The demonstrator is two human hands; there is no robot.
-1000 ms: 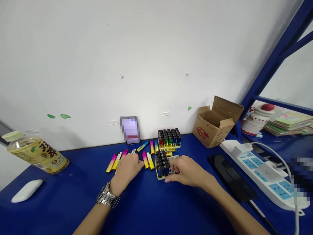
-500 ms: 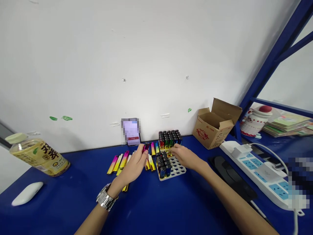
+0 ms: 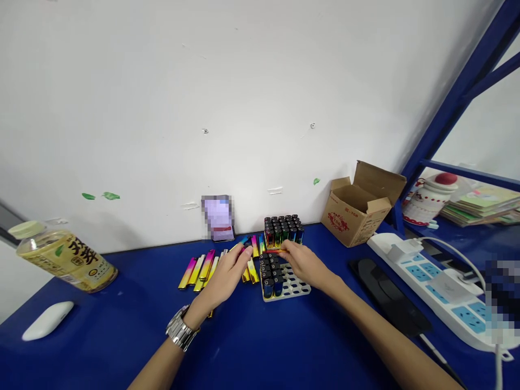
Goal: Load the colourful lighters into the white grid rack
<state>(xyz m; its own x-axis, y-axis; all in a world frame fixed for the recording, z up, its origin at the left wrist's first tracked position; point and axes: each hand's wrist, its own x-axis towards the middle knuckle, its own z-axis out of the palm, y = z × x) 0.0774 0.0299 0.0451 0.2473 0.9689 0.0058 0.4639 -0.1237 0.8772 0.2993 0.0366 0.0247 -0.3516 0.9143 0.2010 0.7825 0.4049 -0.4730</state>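
Near tray (image 3: pixel 298 291): one, on the tabletop (image 3: pixel 260 346); it is the clock's centre, twelve towards the wall. About ten black-ended cylinders (image 3: pixel 268 287) stand upright on its nine o'clock side; bare holes show towards three.
Rear batch (image 3: pixel 285 233): at twelve o'clock, five upright pieces across the front, roughly twenty altogether.
Left hand (image 3: pixel 231 272): at ten o'clock, its fingers apparently pinching a magenta piece (image 3: pixel 244 249), mostly hidden.
Right hand (image 3: pixel 305 265): at one o'clock, thumb and fingers grasping an orange-red piece (image 3: pixel 275 251) held level; whether it touches anything below, I cannot tell.
Loose sticks (image 3: pixel 197 269): at least nine, lying flat between nine and eleven o'clock; the left hand may cover more.
Step in hand: seemingly one piece per hand, beside a part-filled tray.
Next move calls for: probably a firm grip, without knocking the standing rows.
Surroundings: one cardboard box (image 3: pixel 345 216) at two, one black phone (image 3: pixel 382 292) at three, one bottle (image 3: pixel 69 259) at nine.
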